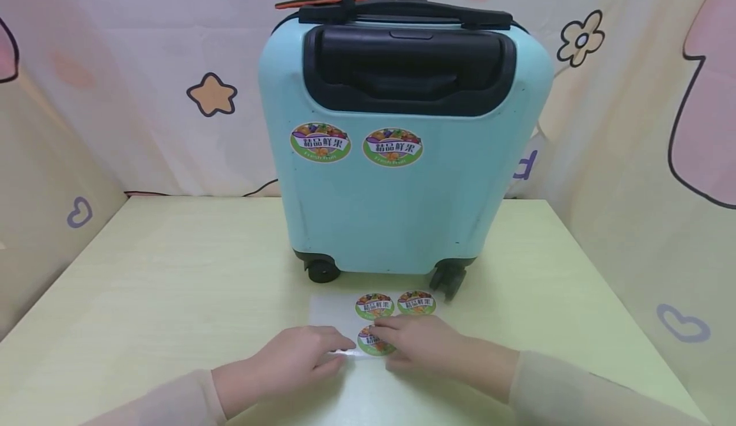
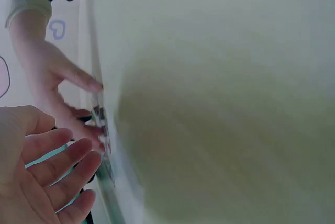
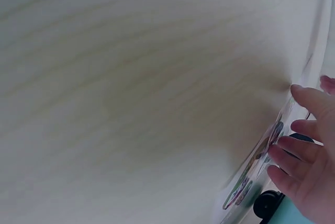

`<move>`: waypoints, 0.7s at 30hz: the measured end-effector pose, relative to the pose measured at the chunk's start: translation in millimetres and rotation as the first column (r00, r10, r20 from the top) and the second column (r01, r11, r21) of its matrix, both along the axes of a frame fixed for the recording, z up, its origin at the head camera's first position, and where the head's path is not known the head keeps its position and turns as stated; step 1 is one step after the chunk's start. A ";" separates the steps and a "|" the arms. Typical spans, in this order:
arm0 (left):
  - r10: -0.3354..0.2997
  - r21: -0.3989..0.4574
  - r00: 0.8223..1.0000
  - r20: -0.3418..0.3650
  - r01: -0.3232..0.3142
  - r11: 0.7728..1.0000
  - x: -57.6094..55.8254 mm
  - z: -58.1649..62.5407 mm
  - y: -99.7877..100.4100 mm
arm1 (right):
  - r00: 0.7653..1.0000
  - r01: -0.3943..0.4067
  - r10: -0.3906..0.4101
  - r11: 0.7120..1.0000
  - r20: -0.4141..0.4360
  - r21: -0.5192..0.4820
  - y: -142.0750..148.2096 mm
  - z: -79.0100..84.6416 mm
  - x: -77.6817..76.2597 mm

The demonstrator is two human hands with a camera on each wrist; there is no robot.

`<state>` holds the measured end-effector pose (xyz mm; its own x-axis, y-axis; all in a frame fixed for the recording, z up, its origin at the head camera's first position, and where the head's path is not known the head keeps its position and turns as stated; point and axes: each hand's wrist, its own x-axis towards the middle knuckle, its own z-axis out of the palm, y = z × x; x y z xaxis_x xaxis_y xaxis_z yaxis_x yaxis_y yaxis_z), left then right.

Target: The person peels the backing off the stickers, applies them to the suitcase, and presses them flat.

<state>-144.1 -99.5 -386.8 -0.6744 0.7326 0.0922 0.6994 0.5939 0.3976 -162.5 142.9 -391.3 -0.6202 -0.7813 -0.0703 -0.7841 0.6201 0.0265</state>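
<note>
A white sticker sheet [image 1: 328, 311] lies flat on the table before a light blue suitcase [image 1: 391, 215]. It bears oval fruit stickers, two along its far side and one nearer sticker [image 1: 374, 347] partly under the right fingers. The left hand [image 1: 299, 357] is at the sheet's near left edge, its fingers loosely bent and spread in the left wrist view. Over the sheet's right part, the right hand [image 1: 425, 344] has fingertips at the nearer sticker, with its thumb apart from the fingers. Two matching stickers [image 1: 320, 142] are on the suitcase front, side by side.
The suitcase stands upright on black wheels [image 1: 323, 269], just behind the sheet, with a black handle recess [image 1: 409, 68] above. A patterned cloth [image 1: 144, 94] hangs behind and on both sides of the pale table [image 1: 190, 273]. A thin dark cord [image 1: 261, 188] runs along the back.
</note>
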 end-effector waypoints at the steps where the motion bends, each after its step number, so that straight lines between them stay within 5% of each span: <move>1: -0.001 0.008 0.999 0.038 0.000 1.000 1.1 -0.5 0.7 | 1.000 0.002 -0.002 1.000 -0.005 0.002 -0.6 0.3 0.2; 8: -0.028 0.147 0.963 0.269 -0.012 0.989 4.5 -5.0 4.0 | 1.000 -0.001 0.000 0.999 -0.030 -0.033 -4.9 0.2 -1.5; 15: -0.094 0.308 0.864 0.495 -0.073 0.948 8.8 -9.3 7.4 | 1.000 0.024 -0.023 0.997 0.015 -0.069 -7.1 -2.0 -4.8; 21: -0.117 0.350 0.795 0.595 -0.125 0.928 10.9 -13.1 11.6 | 0.999 0.036 -0.035 0.996 0.016 -0.078 -7.0 -2.1 -4.8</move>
<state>-133.2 -87.8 -399.9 -0.6825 0.7267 -0.0782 0.2457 0.3289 0.9118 -167.2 135.9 -393.4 -0.6471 -0.7622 -0.0191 -0.7614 0.6473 -0.0346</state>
